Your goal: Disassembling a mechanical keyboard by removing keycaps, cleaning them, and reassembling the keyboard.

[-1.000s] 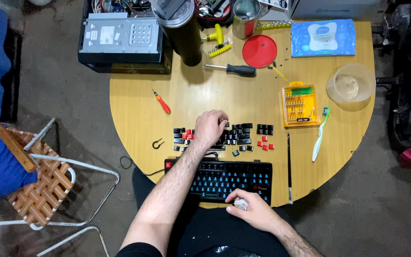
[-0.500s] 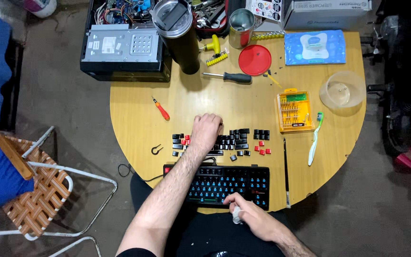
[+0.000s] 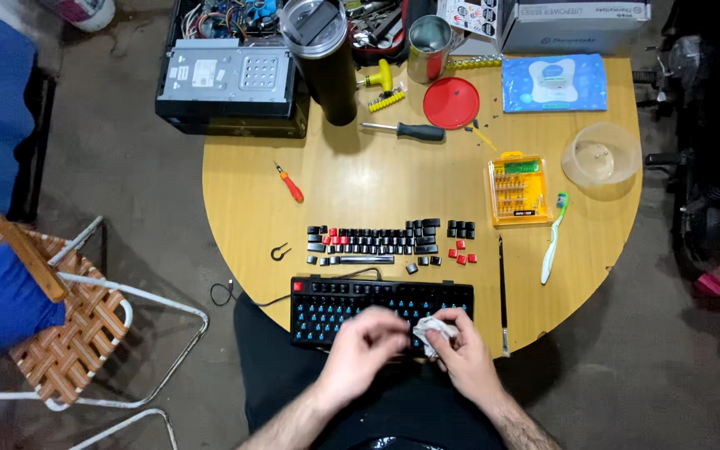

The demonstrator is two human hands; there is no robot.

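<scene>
Head view: right hand (image 3: 468, 354) pinches a crumpled whitish cloth (image 3: 433, 332) over the keycap-stripped black keyboard (image 3: 381, 304); left hand (image 3: 360, 350), fingers curled, touches the cloth.

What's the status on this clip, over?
Left hand and right hand together at keyboard's near edge. Right fingers shut on a crumpled cloth; left hand's grip unclear. Loose keycaps in rows beyond, untouched.
</scene>
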